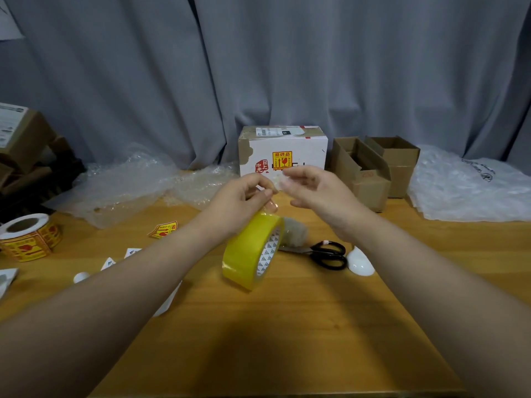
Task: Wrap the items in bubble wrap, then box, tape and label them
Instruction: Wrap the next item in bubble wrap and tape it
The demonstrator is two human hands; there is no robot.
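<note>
My left hand (pixel 247 196) pinches the free end of a strip of clear tape, and the yellow tape roll (pixel 250 251) hangs from it above the table. My right hand (pixel 313 191) is raised beside it with fingers half curled, its fingertips touching a small clear piece of tape between the two hands. A bubble-wrapped item (pixel 296 232) lies on the table behind the roll. A white box (pixel 283 152) with a yellow fragile label stands at the back centre. Open cardboard boxes (pixel 373 168) sit to its right.
Black scissors (pixel 324 254) and a white spoon-like piece (pixel 359 261) lie right of the roll. A roll of fragile labels (pixel 27 237) sits at the left, with a loose label (pixel 162 229). Bubble wrap (pixel 129 185) spreads at back left, plastic sheets (pixel 471 188) at back right.
</note>
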